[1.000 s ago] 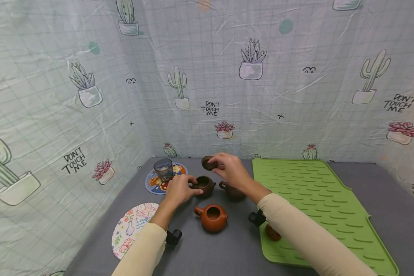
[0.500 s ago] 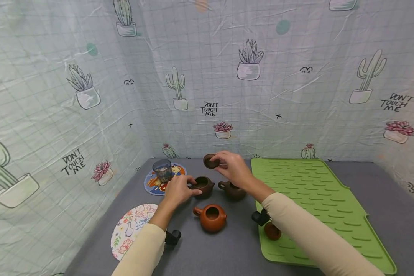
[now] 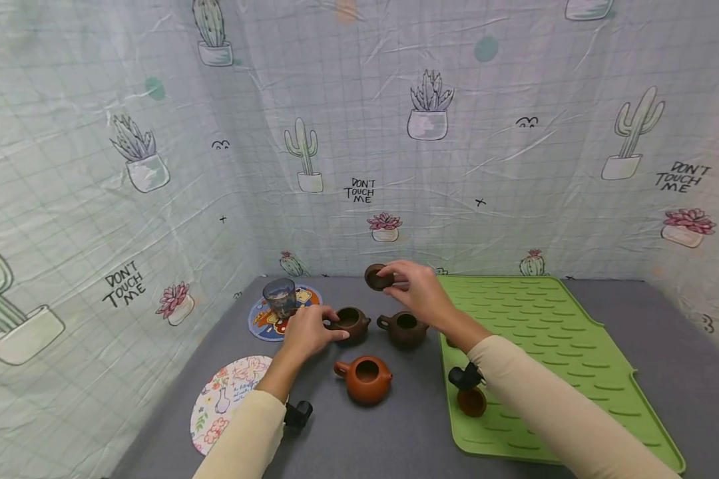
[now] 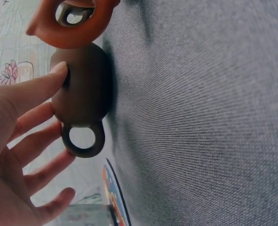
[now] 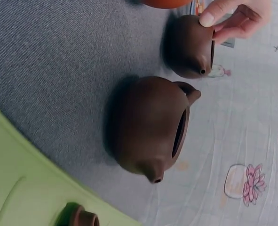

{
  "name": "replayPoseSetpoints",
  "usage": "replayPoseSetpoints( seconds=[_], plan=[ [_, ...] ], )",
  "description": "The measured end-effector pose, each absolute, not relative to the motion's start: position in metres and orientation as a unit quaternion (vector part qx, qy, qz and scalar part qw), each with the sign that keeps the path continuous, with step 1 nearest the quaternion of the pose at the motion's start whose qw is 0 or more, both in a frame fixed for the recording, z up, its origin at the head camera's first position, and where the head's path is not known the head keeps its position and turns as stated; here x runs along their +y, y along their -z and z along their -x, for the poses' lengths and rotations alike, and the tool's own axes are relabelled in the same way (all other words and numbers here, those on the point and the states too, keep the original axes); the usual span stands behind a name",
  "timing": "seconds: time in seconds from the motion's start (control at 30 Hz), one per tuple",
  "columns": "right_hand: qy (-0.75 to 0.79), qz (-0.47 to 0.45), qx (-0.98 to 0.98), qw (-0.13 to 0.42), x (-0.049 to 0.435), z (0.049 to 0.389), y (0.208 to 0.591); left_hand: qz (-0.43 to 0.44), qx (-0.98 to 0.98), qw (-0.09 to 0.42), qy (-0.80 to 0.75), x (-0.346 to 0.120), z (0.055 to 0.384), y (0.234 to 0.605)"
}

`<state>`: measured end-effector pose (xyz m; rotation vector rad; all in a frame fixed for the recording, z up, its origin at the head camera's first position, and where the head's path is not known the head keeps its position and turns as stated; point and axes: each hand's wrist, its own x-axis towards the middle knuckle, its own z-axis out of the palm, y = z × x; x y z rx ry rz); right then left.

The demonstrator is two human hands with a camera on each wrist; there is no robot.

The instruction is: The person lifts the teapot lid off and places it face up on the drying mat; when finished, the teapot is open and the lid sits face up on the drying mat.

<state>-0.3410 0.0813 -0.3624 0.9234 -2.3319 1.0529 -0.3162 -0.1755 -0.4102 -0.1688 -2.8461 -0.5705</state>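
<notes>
My left hand (image 3: pixel 305 330) grips a small dark brown teapot (image 3: pixel 355 334) that stands lidless on the grey cloth. In the left wrist view its thumb (image 4: pixel 40 88) lies against the pot's side, the other fingers behind it near the handle. Above and right of that pot, my right hand (image 3: pixel 422 291) pinches a dark brown lid (image 3: pixel 379 277) in the air, the hollow underside turned toward the head camera. A second, lidless brown teapot (image 5: pixel 150 125) stands to the right, below the right hand. Nearer sits an orange-brown teapot (image 3: pixel 367 382), also lidless.
A green ridged mat (image 3: pixel 527 359) covers the right side, with an orange-brown lid (image 3: pixel 472 402) and a darker lid (image 5: pixel 84 217) on it. Back left, a glass (image 3: pixel 280 299) stands on a blue patterned coaster (image 3: pixel 310 299). A round floral mat (image 3: pixel 218 406) lies front left.
My right hand has carried the brown lid a little rightward and up, away from the gripped teapot. The left hand stays at that pot.
</notes>
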Motion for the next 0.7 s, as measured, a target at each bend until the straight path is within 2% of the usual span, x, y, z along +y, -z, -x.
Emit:
replayPoseSetpoints(
  seconds=[0.37, 0.7],
  plan=[
    [-0.401, -0.307, -0.834, 0.221, 0.11, 0.344, 0.362, 0.046, -0.969, 0.122, 0.212, -0.177, 0.32, 0.416],
    [-0.396, -0.293, -0.845, 0.208, 0.136, 0.344, 0.37, 0.045, -0.964, 0.119, 0.232, -0.179, 0.32, 0.419]
  ],
)
